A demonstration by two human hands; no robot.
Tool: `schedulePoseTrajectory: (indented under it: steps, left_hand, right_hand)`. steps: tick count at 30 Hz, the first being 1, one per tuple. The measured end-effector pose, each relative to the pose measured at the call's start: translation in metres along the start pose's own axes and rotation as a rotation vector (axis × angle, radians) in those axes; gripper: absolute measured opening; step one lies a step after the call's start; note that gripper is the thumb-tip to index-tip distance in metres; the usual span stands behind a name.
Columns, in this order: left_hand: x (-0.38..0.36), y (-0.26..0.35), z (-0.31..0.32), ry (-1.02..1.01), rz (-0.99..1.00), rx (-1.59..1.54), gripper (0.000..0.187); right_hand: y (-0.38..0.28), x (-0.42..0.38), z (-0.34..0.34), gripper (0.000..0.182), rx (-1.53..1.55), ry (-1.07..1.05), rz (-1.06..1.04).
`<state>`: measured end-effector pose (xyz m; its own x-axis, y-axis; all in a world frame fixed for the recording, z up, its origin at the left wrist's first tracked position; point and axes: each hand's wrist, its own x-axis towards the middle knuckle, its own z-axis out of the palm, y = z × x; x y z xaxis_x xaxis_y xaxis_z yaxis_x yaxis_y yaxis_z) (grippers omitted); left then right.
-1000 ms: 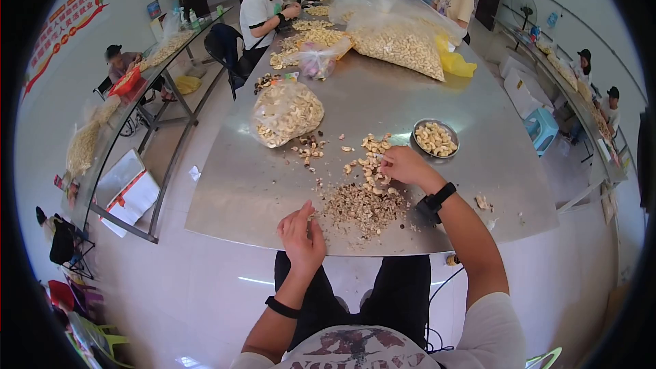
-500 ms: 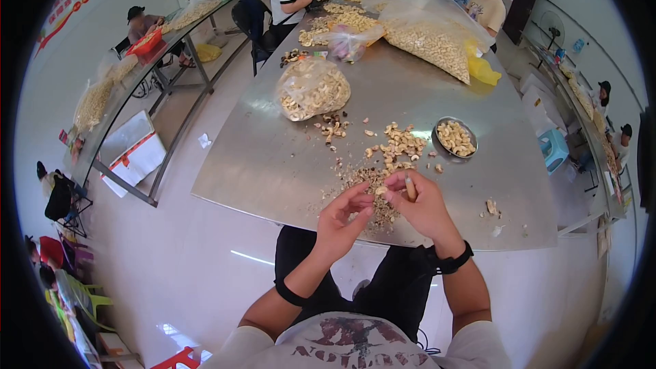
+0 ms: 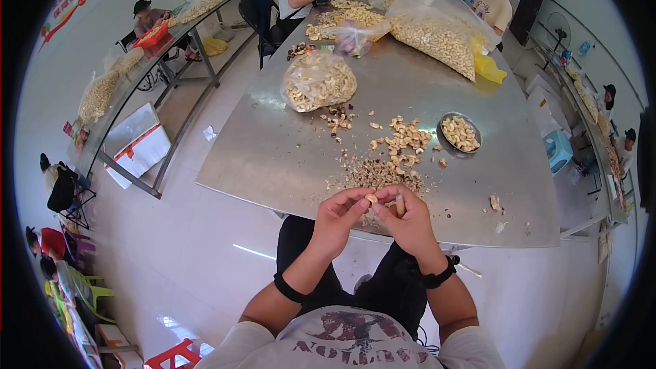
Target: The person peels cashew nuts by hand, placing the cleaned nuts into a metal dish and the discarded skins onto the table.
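Observation:
My left hand (image 3: pixel 338 216) pinches a small pale cashew nut (image 3: pixel 371 199) between its fingertips, just over the near edge of the steel table (image 3: pixel 273 157). My right hand (image 3: pixel 408 222) is right beside it, closed around a short wooden-handled tool (image 3: pixel 400 203) whose tip points toward the nut. Both hands meet in front of my lap. Just beyond them lies a heap of brown shell scraps (image 3: pixel 376 174), then a scatter of loose cashews (image 3: pixel 403 140). A small metal bowl (image 3: pixel 459 134) of peeled nuts stands to the right of that scatter.
A clear bag of cashews (image 3: pixel 318 82) sits farther up the table, with bigger bags (image 3: pixel 437 37) behind it. Several people sit at the far end and at side tables left and right. A white box (image 3: pixel 137 147) lies on the floor at left.
My right hand came back from the cashew scatter to meet my left hand. Both hands then drew nearer to me, over the table's front edge, with a nut between the left fingertips.

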<state>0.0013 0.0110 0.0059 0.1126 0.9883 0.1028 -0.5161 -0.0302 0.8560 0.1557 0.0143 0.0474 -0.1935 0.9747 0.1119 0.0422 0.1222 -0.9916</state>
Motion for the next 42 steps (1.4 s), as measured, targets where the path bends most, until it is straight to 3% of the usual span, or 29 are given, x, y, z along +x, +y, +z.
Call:
schedulePoseTrajectory:
  steps: [6,8,11,18,20,42]
  left_hand:
    - [0.001,-0.001,-0.002,0.005,-0.045,-0.199,0.022]
    - [0.002,0.001,-0.007,0.028,-0.073,-0.224,0.022]
    - [0.004,0.004,-0.01,0.052,-0.092,-0.252,0.021]
    - [0.004,0.001,-0.012,0.027,-0.104,-0.292,0.022]
    - [0.004,0.0,-0.012,0.034,-0.097,-0.289,0.022]
    - [0.005,-0.004,-0.01,0.06,-0.046,-0.264,0.024]
  right_hand:
    - [-0.01,-0.007,-0.004,0.023,-0.314,-0.046,0.003]
    - [-0.004,-0.006,-0.006,0.029,-0.448,0.007,-0.284]
    - [-0.006,-0.009,-0.009,0.033,-0.455,-0.078,-0.196]
    - [-0.004,-0.009,0.003,0.033,-0.475,-0.048,-0.202]
    - [0.002,-0.007,0.007,0.036,-0.595,0.029,-0.426]
    - [-0.003,-0.009,0.013,0.038,-0.697,0.044,-0.38]
